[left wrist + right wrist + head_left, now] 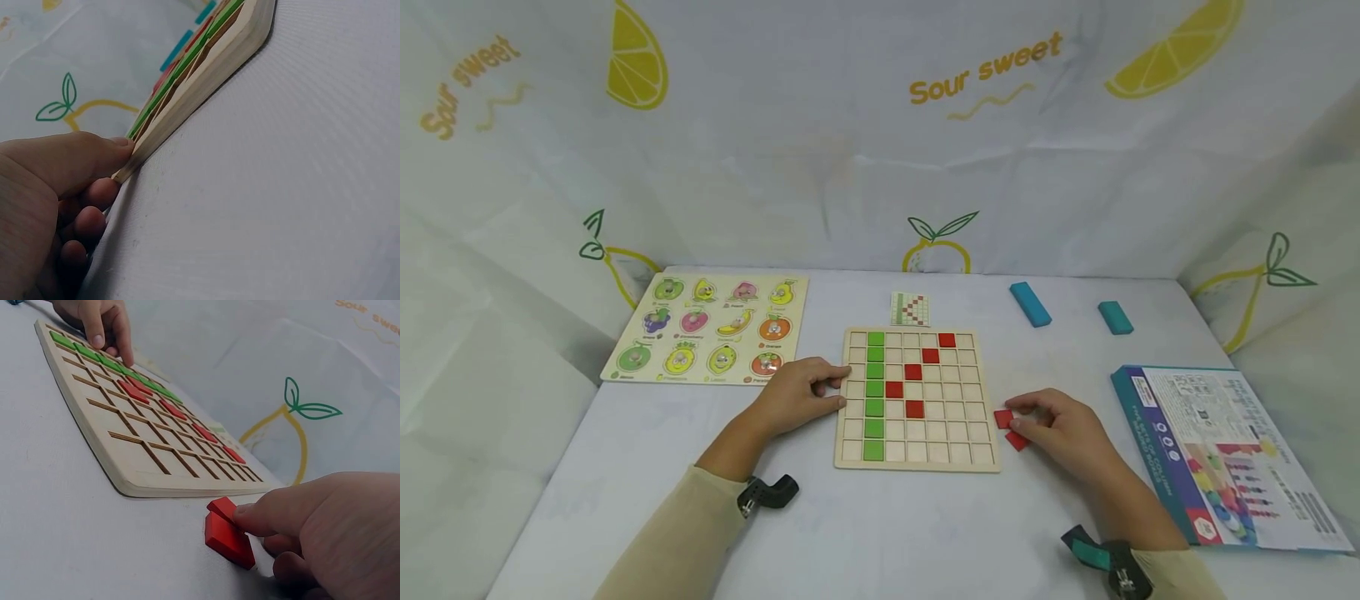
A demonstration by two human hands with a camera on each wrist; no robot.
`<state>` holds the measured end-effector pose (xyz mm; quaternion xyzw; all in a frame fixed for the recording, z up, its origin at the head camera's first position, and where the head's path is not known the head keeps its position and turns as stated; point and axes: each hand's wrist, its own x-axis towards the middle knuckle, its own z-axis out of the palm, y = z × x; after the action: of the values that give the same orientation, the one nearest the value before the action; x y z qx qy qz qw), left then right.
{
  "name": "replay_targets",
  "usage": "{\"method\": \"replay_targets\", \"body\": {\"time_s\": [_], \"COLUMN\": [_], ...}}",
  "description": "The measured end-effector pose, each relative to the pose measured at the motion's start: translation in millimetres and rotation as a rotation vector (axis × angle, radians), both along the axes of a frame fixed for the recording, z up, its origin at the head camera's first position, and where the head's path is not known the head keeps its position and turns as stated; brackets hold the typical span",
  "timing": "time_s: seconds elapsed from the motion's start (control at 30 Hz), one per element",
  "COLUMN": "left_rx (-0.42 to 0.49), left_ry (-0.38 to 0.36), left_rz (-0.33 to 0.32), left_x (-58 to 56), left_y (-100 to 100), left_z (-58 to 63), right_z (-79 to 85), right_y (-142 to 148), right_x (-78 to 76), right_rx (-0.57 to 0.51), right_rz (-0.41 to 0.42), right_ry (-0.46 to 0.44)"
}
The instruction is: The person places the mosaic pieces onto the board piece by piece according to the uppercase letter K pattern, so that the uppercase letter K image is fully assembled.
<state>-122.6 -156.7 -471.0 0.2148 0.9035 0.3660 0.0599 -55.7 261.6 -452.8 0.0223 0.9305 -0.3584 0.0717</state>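
A wooden grid board [937, 431] lies flat on the table, with a column of green tiles [875, 389] and several red tiles [913, 372] on a diagonal. My left hand [799, 392] rests at its left edge, thumb and index fingertip set apart against the rim. In the left wrist view the thumb [94, 159] meets the board's edge, the lower fingers curled beneath. Right of the board, my right hand [1067, 429] pinches a loose red tile [222, 506] between thumb and finger. Another loose red tile [229, 539] lies beside it under the thumb.
A small pattern card [910, 309] lies behind the board. At the back left is a fruit picture board [700, 333]. Two teal blocks, one longer [1030, 304] and one shorter [1116, 317], lie at the back right. A flat printed box [1247, 467] sits at the right.
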Motion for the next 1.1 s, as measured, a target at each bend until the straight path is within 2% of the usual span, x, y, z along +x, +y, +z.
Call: {"method": "replay_targets", "body": {"time_s": [0.27,0.53,1.1], "left_rx": [-0.004,-0.013,-0.009], "left_ry": [0.0,0.005,0.009], "left_rz": [0.0,0.003,-0.003], "left_x": [-0.3,-0.7,-1.1], "left_y": [0,-1,-1], "left_z": [-1.0,-1.4,-1.5], "right_z": [-2.5,-0.1,8.0], "right_y": [-2,0,-1], "right_x": [-1.7,-6.4,-11.2], "right_rx": [0.031,-0.041,-0.087], "right_rz": [-0.002,-0.019,-0.066], "right_ry": [0.022,0.002,0.015]}}
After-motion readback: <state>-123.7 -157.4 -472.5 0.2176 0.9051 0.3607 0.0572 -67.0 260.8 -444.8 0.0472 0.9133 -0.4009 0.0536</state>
